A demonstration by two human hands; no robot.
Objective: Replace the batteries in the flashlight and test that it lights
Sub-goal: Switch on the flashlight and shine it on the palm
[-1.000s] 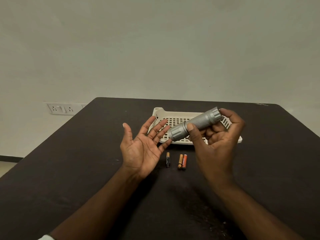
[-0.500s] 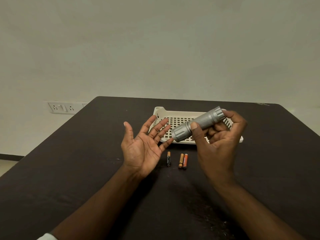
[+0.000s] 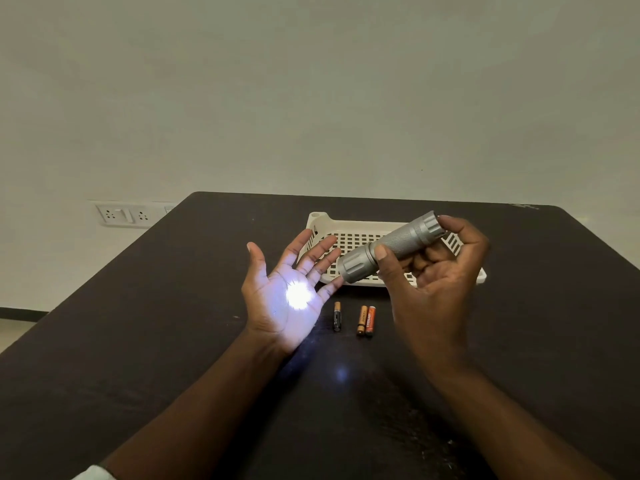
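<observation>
My right hand (image 3: 434, 282) grips a silver flashlight (image 3: 391, 245) above the table, its head pointing down-left. The flashlight is lit: a bright white spot falls on the palm of my left hand (image 3: 287, 289), which is held open, palm up, fingers spread, just left of the flashlight's head. Three small batteries lie on the table between my hands: a black and copper one (image 3: 337, 316), then a copper one (image 3: 362, 319) touching an orange one (image 3: 370, 321).
A white slotted plastic tray (image 3: 349, 225) sits on the dark table (image 3: 138, 341) behind my hands. A wall socket plate (image 3: 124, 214) is on the wall at the left. The table's far edge runs just behind the tray.
The flashlight has come on and now throws a bright spot on my left palm. Both hands have stayed almost where they were.
</observation>
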